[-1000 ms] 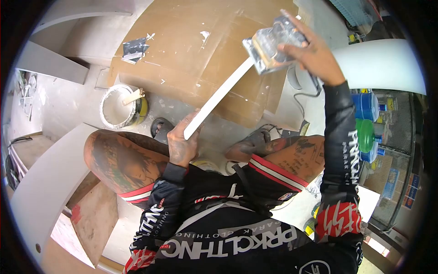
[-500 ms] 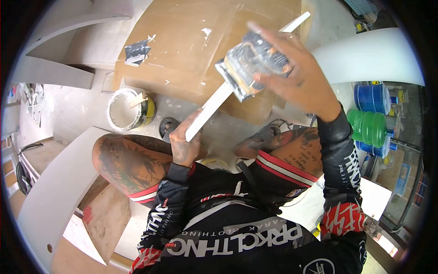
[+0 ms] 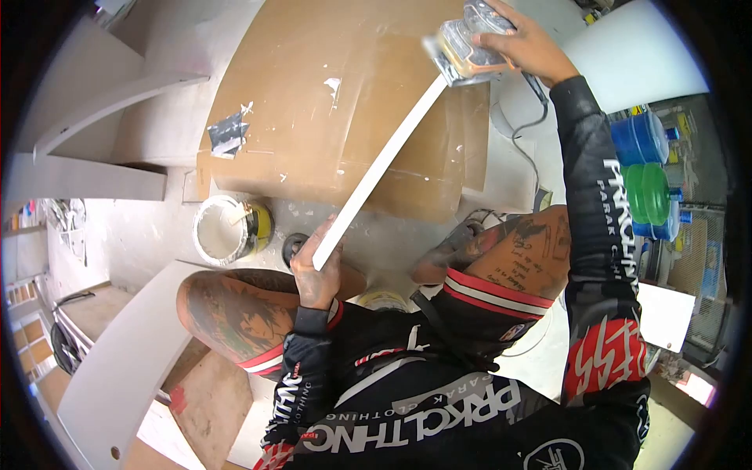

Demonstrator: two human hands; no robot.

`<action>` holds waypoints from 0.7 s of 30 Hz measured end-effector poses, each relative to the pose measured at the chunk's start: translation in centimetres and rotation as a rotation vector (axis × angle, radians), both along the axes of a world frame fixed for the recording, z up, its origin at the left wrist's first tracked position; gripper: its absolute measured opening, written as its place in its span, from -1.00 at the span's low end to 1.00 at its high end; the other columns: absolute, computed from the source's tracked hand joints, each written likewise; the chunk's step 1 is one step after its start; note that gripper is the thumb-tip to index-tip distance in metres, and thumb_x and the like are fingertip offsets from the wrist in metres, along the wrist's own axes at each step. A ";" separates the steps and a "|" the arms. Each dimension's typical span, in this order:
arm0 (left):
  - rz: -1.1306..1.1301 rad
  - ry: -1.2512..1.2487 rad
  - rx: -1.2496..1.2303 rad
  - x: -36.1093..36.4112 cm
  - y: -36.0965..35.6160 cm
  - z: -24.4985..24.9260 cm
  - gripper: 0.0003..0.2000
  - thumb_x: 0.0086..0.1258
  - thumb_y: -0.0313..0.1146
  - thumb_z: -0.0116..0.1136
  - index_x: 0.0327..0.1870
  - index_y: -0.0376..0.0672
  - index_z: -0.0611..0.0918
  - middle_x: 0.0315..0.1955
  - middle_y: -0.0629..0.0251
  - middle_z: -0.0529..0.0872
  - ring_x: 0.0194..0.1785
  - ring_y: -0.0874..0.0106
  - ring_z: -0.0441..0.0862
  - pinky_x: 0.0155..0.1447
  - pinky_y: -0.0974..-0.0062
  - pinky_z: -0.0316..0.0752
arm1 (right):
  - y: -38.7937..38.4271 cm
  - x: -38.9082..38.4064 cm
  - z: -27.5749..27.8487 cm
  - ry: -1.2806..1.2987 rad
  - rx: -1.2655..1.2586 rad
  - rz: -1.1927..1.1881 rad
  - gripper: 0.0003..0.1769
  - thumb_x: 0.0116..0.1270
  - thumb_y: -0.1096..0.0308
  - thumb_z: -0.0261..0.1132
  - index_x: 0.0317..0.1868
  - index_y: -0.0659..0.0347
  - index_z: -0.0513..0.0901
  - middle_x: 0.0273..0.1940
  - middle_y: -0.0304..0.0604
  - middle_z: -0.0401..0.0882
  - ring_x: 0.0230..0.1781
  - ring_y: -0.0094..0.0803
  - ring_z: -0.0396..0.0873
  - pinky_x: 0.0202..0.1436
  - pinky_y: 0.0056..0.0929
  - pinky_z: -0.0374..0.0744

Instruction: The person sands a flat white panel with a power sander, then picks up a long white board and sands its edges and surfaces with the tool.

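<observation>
White in colour, a long thin strip (image 3: 380,168) is held slantwise above the floor, from the lower middle of the view up to the upper right. Its near end is gripped by the left hand (image 3: 317,270): the fingers are closed around it, and the very tip of the strip is hidden inside this fist. The far end is covered by a sander (image 3: 462,48), which is set on it from above and is clasped by the right hand (image 3: 526,43), the fingers being curled over its top. The sander is blurred and seems to be wrapped in clear film, so its base cannot be made out well. How far the strip continues behind it cannot be told. A dark cord (image 3: 539,88) is seen below this hand, and its further course is lost against the pale floor.

Under the strip a brown cardboard sheet (image 3: 313,86) is spread, with a grey patch of tape (image 3: 227,133) on it. Near the left hand a paint bucket (image 3: 223,231) with white content is standing, and a stick is leaned in it. Coloured bottles (image 3: 648,194) are partly cut off by the right sleeve. A foot (image 3: 464,243) is seen beside the right knee, hazy and half hidden.
</observation>
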State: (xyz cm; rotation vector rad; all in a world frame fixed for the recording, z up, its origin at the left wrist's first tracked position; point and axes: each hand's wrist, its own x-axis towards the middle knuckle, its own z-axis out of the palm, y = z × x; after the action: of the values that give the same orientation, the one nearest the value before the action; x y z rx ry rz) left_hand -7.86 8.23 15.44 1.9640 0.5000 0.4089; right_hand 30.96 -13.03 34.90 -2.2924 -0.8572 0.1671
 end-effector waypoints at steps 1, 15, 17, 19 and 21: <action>-0.013 -0.002 0.011 -0.1 0.0 0.0 -0.61 0.34 -0.72 0.26 0.20 -0.33 0.70 0.10 0.05 0.80 0.09 0.34 0.80 0.19 0.45 0.65 | -0.2 0.8 -0.6 -0.005 0.055 0.009 -0.10 0.28 0.43 0.39 0.64 0.07 0.27 0.15 -0.14 0.67 0.05 -0.44 0.62 0.14 -0.52 0.60; 0.031 0.180 0.018 0.4 1.4 0.9 -0.74 0.38 -0.52 0.37 0.06 -0.35 0.74 -0.21 0.09 0.86 -0.20 0.45 0.79 -0.08 0.42 0.65 | 2.1 -11.4 -1.4 0.004 0.049 0.257 -0.11 0.25 0.40 0.47 0.60 -0.15 0.38 0.36 -0.03 0.50 0.25 -0.18 0.51 0.23 -0.27 0.63; 0.049 0.202 0.037 0.3 1.7 0.8 -0.82 0.36 -0.48 0.40 -0.09 -0.36 0.77 -0.32 0.07 0.84 -0.29 0.39 0.79 -0.17 0.40 0.62 | 2.0 -10.7 -1.5 -0.041 0.058 0.293 -0.10 0.23 0.42 0.46 0.60 -0.19 0.38 0.34 -0.01 0.51 0.24 -0.16 0.52 0.22 -0.25 0.63; 0.044 0.173 0.068 0.7 1.5 1.3 -0.84 0.36 -0.47 0.41 -0.14 -0.35 0.77 -0.35 0.06 0.83 -0.31 0.35 0.80 -0.18 0.39 0.62 | 1.6 -8.5 -1.4 0.041 0.149 0.263 -0.10 0.23 0.42 0.44 0.60 -0.18 0.38 0.37 0.01 0.48 0.22 -0.16 0.52 0.27 -0.25 0.61; 0.042 0.145 0.098 0.7 1.4 1.5 -0.86 0.35 -0.46 0.41 -0.19 -0.35 0.78 -0.39 0.05 0.82 -0.33 0.32 0.80 -0.20 0.38 0.61 | 0.3 -5.1 -1.1 -0.129 0.058 0.237 -0.10 0.23 0.45 0.39 0.61 -0.02 0.32 0.24 0.06 0.59 0.14 -0.12 0.62 0.30 -0.27 0.59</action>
State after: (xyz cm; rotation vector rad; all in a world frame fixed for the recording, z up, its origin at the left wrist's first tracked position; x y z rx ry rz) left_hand -7.13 9.59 16.95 2.0903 0.6253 0.3240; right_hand 25.83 -12.76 33.77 -2.1615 -1.1845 0.0972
